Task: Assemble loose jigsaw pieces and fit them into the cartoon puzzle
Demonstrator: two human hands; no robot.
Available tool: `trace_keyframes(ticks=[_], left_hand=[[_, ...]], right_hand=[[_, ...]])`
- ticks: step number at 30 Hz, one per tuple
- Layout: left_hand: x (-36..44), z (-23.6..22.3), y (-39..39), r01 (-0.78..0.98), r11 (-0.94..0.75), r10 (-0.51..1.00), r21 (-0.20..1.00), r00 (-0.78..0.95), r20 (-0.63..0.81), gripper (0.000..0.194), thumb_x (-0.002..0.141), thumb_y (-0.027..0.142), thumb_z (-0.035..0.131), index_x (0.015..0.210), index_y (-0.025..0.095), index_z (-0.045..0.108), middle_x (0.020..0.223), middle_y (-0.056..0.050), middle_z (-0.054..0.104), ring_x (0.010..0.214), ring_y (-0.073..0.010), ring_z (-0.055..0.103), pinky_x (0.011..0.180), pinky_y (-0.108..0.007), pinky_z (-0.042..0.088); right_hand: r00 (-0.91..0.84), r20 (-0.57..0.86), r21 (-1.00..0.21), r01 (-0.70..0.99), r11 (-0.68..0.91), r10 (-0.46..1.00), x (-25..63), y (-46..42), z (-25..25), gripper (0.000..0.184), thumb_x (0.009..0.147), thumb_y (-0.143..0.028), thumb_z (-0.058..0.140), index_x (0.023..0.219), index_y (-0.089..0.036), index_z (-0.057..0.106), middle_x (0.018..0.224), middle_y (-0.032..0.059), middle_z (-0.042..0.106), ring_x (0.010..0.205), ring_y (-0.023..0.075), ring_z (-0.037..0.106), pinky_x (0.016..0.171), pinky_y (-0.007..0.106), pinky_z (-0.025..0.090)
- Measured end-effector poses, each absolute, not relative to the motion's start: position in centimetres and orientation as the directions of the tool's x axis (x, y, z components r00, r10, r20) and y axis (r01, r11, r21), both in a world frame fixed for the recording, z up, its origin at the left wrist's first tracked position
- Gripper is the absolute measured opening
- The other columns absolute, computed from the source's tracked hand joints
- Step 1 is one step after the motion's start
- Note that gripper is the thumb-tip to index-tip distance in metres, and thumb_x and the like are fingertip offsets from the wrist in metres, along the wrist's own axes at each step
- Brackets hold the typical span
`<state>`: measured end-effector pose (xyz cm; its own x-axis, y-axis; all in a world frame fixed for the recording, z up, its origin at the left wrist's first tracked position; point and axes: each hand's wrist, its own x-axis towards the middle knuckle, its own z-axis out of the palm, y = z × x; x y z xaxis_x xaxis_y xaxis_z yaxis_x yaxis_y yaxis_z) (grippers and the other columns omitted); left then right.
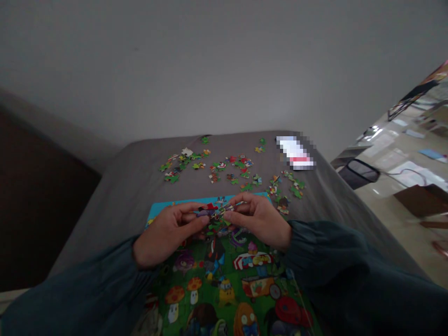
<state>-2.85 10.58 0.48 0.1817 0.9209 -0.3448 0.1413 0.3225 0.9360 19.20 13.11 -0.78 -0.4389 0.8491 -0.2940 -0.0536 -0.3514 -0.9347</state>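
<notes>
Head view: both hands [213, 226] hold puzzle pieces [217, 213] above a picture board [227, 270]

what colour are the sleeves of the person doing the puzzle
Dark blue-green sleeves, seen best in the head view.

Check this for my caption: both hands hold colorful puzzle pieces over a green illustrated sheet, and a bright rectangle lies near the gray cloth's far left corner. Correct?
Not left: the head view shows the bright rectangle near the far right corner of the gray cloth. The left hand and right hand do hold colorful puzzle pieces over the green illustrated sheet.
</notes>
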Motion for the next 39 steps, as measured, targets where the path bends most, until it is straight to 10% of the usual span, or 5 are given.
trace_keyframes(ticks=[16, 22, 32, 39], left_hand=[[-2.5, 0.7, 10.7, 0.190, 0.230, 0.948, 0.954, 0.178, -0.264, 0.037, 0.068, 0.047, 0.083, 0.094, 0.020, 0.079, 0.077, -0.004, 0.080, 0.063, -0.0173, 0.069, 0.058, -0.024, 0.056], [-2.8, 0.5, 10.9, 0.275, 0.175, 0.935, 0.945, 0.254, -0.247, 0.028, 0.075, 0.045, 0.078, 0.088, 0.021, 0.080, 0.066, -0.003, 0.074, 0.057, -0.0148, 0.063, 0.056, -0.022, 0.053], [-3.2, 1.3, 10.9, 0.459, 0.124, 0.895, 0.880, 0.330, -0.299, 0.032, 0.083, 0.050, 0.067, 0.084, 0.019, 0.075, 0.066, -0.001, 0.070, 0.038, -0.0087, 0.049, 0.035, -0.020, 0.041], [-3.7, 0.8, 11.1, 0.537, 0.056, 0.893, 0.842, 0.350, -0.283, 0.035, 0.089, 0.051, 0.059, 0.092, 0.019, 0.071, 0.054, 0.005, 0.059, 0.043, -0.0096, 0.054, 0.042, -0.018, 0.042]], right_hand=[[-0.666, -0.205, -0.979, 0.128, -0.160, 0.718, 19.6, 12.5, -1.0, 0.017, 0.088, -0.031, 0.068, 0.101, -0.021, 0.073, 0.086, -0.0003, 0.072, 0.078, 0.0123, 0.068, 0.073, 0.026, 0.058], [-0.616, -0.310, -0.950, 0.225, -0.216, 0.724, 19.7, 12.5, -0.7, 0.021, 0.093, -0.026, 0.060, 0.112, -0.020, 0.061, 0.071, -0.0023, 0.064, 0.072, 0.0131, 0.069, 0.045, 0.016, 0.043], [-0.680, -0.009, -0.949, 0.237, 0.209, 0.733, 20.0, 12.6, -1.6, 0.018, 0.090, -0.021, 0.062, 0.103, -0.018, 0.074, 0.103, 0.0067, 0.067, 0.087, 0.0159, 0.063, 0.079, 0.032, 0.054], [-0.747, -0.087, -0.933, 0.293, 0.208, 0.659, 20.3, 12.3, -1.4, 0.025, 0.093, -0.021, 0.059, 0.112, -0.013, 0.073, 0.078, 0.0015, 0.065, 0.062, 0.0095, 0.052, 0.055, 0.023, 0.042]])
